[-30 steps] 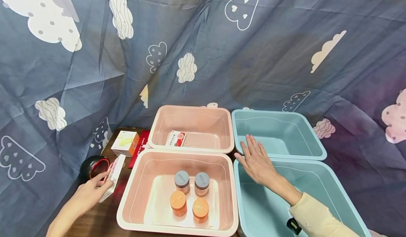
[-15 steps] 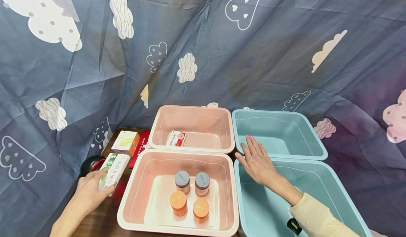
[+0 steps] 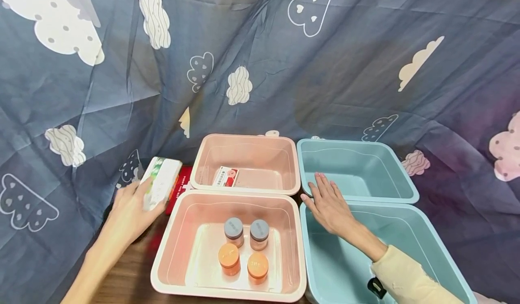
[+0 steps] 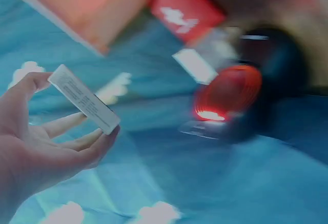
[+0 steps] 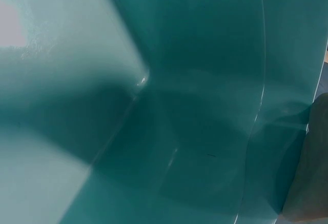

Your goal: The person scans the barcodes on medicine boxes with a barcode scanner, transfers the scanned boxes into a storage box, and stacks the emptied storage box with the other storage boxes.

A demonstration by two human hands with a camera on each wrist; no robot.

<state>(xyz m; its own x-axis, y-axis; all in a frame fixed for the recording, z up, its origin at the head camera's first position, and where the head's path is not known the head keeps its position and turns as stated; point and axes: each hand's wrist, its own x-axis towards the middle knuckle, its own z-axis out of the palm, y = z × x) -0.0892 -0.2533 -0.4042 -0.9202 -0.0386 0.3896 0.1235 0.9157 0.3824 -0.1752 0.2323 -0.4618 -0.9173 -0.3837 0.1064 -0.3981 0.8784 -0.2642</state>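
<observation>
My left hand [image 3: 132, 209] pinches a small white and green medicine box [image 3: 164, 182] between thumb and fingers at the left end of the table. Seen from the left wrist, the box [image 4: 84, 98] turns a narrow printed side to the camera, thumb at one end and fingertips at the other. My right hand [image 3: 331, 209] lies with straight fingers over the rims where the two blue bins meet. Only a dark edge of that hand [image 5: 310, 167] shows in the right wrist view, beside the blue bin wall [image 5: 205, 131].
Two pink bins stand left of the blue ones. The front pink bin [image 3: 172, 231] holds several jars with grey or orange lids; the rear one [image 3: 264, 146] holds a white and red box [image 3: 225, 176]. A red first aid pouch [image 3: 183, 182] and a black red-lit device [image 4: 279, 65] are at left.
My left hand has turned the box so its white and green face shows, then carried it away from the black device, up and back over the yellow and orange box. My right hand stays put.
</observation>
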